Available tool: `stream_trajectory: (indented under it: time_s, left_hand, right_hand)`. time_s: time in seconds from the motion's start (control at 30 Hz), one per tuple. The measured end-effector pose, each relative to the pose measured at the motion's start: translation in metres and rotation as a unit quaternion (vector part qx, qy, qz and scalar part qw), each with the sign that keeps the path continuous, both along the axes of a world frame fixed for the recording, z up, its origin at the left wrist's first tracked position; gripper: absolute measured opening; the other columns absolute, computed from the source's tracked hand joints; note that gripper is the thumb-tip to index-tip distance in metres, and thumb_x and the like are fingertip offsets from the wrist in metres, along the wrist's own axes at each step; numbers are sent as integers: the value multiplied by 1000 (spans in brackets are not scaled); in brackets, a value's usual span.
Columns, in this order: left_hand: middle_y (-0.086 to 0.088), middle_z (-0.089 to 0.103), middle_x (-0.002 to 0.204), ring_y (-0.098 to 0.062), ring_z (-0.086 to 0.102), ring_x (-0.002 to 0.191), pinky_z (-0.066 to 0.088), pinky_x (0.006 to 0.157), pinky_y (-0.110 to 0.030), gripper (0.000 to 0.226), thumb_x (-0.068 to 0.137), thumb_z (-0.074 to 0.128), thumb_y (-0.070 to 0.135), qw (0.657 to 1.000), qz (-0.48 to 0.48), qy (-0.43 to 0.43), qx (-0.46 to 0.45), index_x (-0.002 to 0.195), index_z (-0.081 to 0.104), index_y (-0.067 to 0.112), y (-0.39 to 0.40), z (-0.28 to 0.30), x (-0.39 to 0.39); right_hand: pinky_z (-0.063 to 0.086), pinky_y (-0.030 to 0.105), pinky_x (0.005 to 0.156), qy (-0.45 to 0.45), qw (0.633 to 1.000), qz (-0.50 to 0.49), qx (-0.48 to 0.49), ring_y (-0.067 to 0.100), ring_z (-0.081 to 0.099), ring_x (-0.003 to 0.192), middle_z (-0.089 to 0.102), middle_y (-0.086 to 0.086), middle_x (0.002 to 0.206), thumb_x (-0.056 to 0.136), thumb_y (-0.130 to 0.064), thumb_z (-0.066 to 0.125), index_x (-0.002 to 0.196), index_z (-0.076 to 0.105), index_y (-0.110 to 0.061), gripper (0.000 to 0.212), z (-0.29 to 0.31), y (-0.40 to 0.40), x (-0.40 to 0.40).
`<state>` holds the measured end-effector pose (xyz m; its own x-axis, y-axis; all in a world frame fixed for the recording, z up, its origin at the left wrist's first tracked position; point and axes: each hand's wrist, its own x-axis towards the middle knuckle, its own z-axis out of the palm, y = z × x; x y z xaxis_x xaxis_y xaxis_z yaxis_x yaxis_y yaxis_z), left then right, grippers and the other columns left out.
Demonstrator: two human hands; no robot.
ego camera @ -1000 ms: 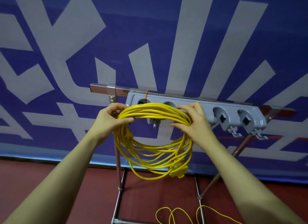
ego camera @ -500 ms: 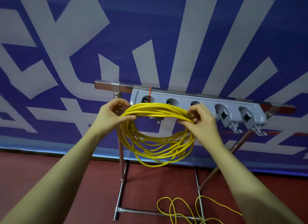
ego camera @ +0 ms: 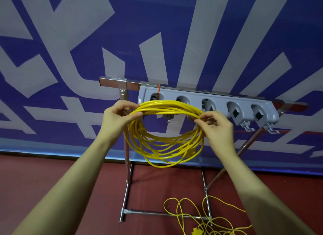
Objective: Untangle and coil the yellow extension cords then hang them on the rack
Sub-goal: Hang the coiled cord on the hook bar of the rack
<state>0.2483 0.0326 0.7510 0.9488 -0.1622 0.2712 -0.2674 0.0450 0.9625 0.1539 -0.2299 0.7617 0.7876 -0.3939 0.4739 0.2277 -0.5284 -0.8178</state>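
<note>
A coiled yellow extension cord (ego camera: 166, 143) hangs in front of the grey rack (ego camera: 218, 98), its top strands level with the left hooks. My left hand (ego camera: 118, 117) grips the coil's upper left, thumb and fingers curled round the strands. My right hand (ego camera: 216, 126) pinches the coil's upper right, just below the third slot. Whether the coil rests on a hook is hidden behind the strands. A second yellow cord (ego camera: 209, 219) lies loose and tangled on the floor at the bottom right, with a yellow plug (ego camera: 198, 232) at the frame's edge.
The rack sits on a metal bar (ego camera: 113, 81) carried by a thin metal stand (ego camera: 127, 164) with a floor crossbar (ego camera: 157, 213). Behind is a blue and white banner wall (ego camera: 70, 42). The floor is dark red (ego camera: 43, 178). Two right-hand rack slots (ego camera: 244, 114) hold nothing.
Both hands have lifted the coil slightly and brought it closer against the rack's left slots. My right hand shifted from a flat hold to a pinch on the strands.
</note>
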Motion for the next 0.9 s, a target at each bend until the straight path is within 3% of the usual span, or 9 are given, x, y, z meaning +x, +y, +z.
stream_trajectory:
  time_s: [0.1, 0.23, 0.33, 0.4, 0.5, 0.63, 0.73, 0.8, 0.9]
  left_hand:
    - [-5, 65, 92, -8, 64, 84, 49, 77, -18, 22, 72, 73, 1, 999, -12, 25, -42, 77, 77, 22, 4, 0, -1]
    - [-7, 63, 93, -8, 62, 86, 48, 75, -18, 15, 74, 74, 0, 999, 34, 2, 2, 80, 72, 14, 3, 0, -7]
    - [-12, 63, 89, -14, 57, 82, 44, 68, -19, 14, 76, 76, 3, 994, 92, -50, 39, 82, 72, 16, -3, -4, -13]
    - [-6, 62, 87, -7, 57, 80, 41, 68, -14, 14, 78, 75, 3, 987, 115, -93, 56, 85, 72, 15, -6, -9, -17]
    - [4, 58, 92, 5, 56, 83, 43, 72, -10, 18, 79, 73, 1, 979, 129, -142, 74, 93, 72, 11, -8, -17, -23]
    - [-3, 59, 99, 6, 55, 95, 44, 81, -11, 13, 80, 72, 3, 967, 145, -185, 102, 93, 73, 6, -8, -20, -22]
    - [-7, 64, 108, 0, 59, 100, 49, 87, -21, 14, 84, 70, 4, 958, 151, -212, 123, 98, 70, 3, -9, -20, -23]
    - [-3, 64, 114, -10, 61, 99, 51, 85, -27, 29, 87, 67, 5, 951, 154, -223, 149, 116, 64, 9, -11, -22, -23]
    - [-2, 60, 130, -22, 52, 101, 49, 76, -33, 43, 91, 54, 6, 903, 151, -300, 268, 134, 54, 13, -12, -27, -18]
  right_hand:
    - [50, 26, 67, -9, 1000, -12, 4, 7, 58, 68, 60, -5, 77, 75, -3, 76, 77, 66, -14, 14, -3, 2, -2]
    - [54, 37, 71, -8, 1000, 5, 19, 24, 64, 75, 61, -4, 84, 80, 0, 70, 83, 68, -16, 17, -4, 2, -4]
    - [53, 35, 69, -17, 1000, 18, -2, 21, 63, 75, 60, -4, 85, 83, 3, 65, 86, 69, -9, 13, -5, 0, -4]
    - [52, 32, 69, -27, 999, 20, -35, 16, 61, 78, 58, -1, 84, 82, 1, 64, 86, 70, -4, 8, -7, -2, -4]
    - [47, 19, 73, -33, 999, 1, -12, 2, 56, 81, 56, -1, 83, 80, 5, 67, 83, 68, -11, 16, -10, 0, -6]
    - [46, 16, 78, -40, 999, -27, 1, -1, 54, 85, 52, -8, 93, 79, 4, 69, 88, 65, -10, 17, -11, 6, -6]
    - [45, 19, 93, -30, 998, -9, -63, -1, 52, 108, 54, -9, 117, 85, 7, 59, 120, 61, -8, 38, -9, 8, -4]
    - [36, 23, 107, -32, 987, 12, -158, 11, 46, 126, 51, -2, 134, 87, 11, 49, 132, 53, -7, 48, -12, 8, -2]
    - [24, 25, 112, -17, 968, 6, -252, 16, 38, 134, 42, -6, 143, 93, -1, 40, 140, 45, -13, 49, -18, 11, 2]
